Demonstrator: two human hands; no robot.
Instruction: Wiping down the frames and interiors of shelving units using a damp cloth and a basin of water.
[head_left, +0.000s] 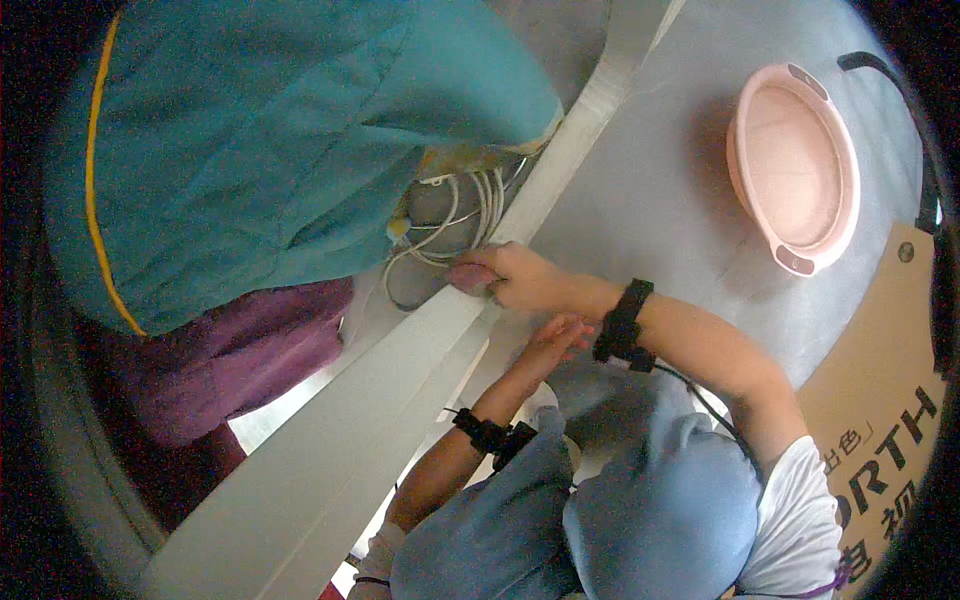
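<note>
My right hand (525, 277) is closed around a small wad of pink cloth (472, 276), pressed against the long white rail (420, 330) that runs diagonally across the view. Just below it, near my right wrist, my left hand (562, 336) is held with its fingers slightly apart and nothing visible in it. Coils of white cable (487, 199) lie beyond the rail, close to the cloth. A teal fabric cover (262, 150) with yellow piping hangs over the upper left, partly hiding the cable. Both my wrists carry black straps with small devices.
A pink plastic basin (799, 165) stands on the grey floor at the upper right. Flattened cardboard (862, 360) with printing lies along the right edge. Purple fabric (255, 352) hangs below the teal cover. My bent knees are close under my arms.
</note>
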